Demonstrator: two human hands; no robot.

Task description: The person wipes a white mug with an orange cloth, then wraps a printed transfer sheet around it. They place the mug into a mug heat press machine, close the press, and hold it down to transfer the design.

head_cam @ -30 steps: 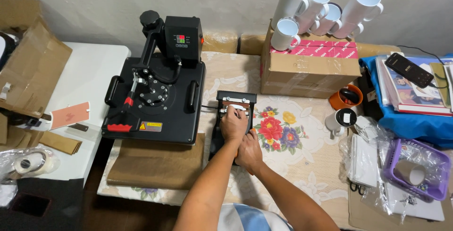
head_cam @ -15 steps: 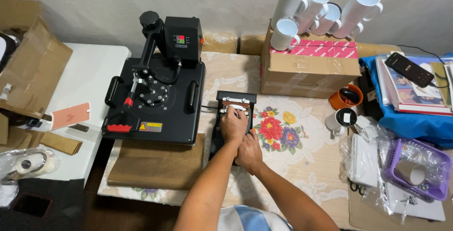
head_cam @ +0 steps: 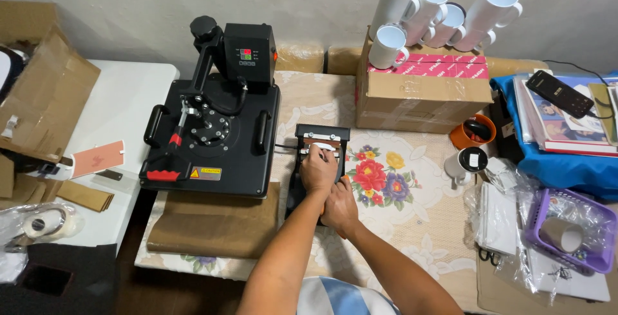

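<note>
A small black mug-press attachment (head_cam: 320, 136) sits on the flowered tablecloth (head_cam: 399, 180), just right of a large black heat press (head_cam: 215, 131). My left hand (head_cam: 318, 170) lies on top of the attachment, fingers curled over a white mug (head_cam: 323, 148) clamped inside it. My right hand (head_cam: 339, 205) rests at the attachment's near end, gripping its lower part or lever; the fingers hide exactly what they hold. Both forearms reach in from the bottom edge.
A cardboard box (head_cam: 418, 93) topped with several white mugs (head_cam: 444, 12) stands behind. An orange cup (head_cam: 473, 133) and a white mug (head_cam: 467, 164) sit to the right, beside a purple basket (head_cam: 576, 228) and blue-covered stack (head_cam: 566, 154). A brown sheet (head_cam: 215, 222) lies under the heat press.
</note>
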